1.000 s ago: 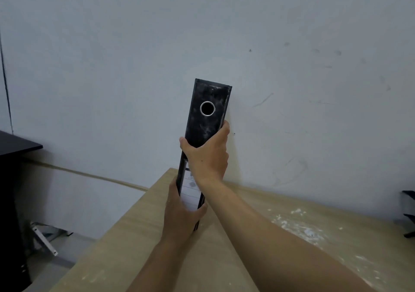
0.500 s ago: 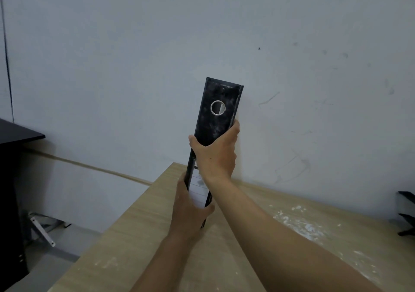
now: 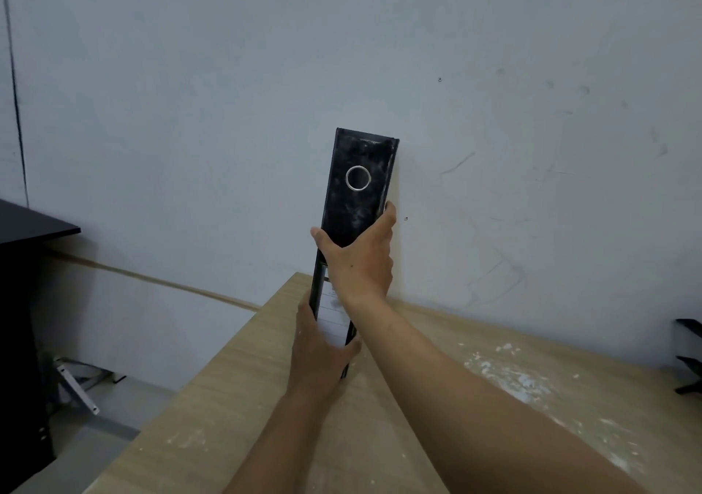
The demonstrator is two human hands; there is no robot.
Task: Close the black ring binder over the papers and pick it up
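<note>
The black ring binder (image 3: 357, 186) is shut and held upright, spine toward me, tilted slightly right at the top. Its spine is scuffed, with a metal finger ring near the top and a white label lower down. My right hand (image 3: 359, 262) wraps the middle of the spine, thumb on the left edge and fingers on the right. My left hand (image 3: 319, 349) grips the lower end from the left and below. The binder's bottom is near the wooden table (image 3: 235, 417); whether it touches is hidden. The papers are not visible.
A grey wall stands close behind the binder. The table's left edge runs diagonally down to the floor. White dust (image 3: 509, 372) is scattered on the table's right part. A black cabinet (image 3: 22, 303) stands at the left, a black tray rack (image 3: 689, 357) at the right edge.
Both hands and the binder have shifted slightly right and down in view, staying upright in the same grips; the view has moved a little with them.
</note>
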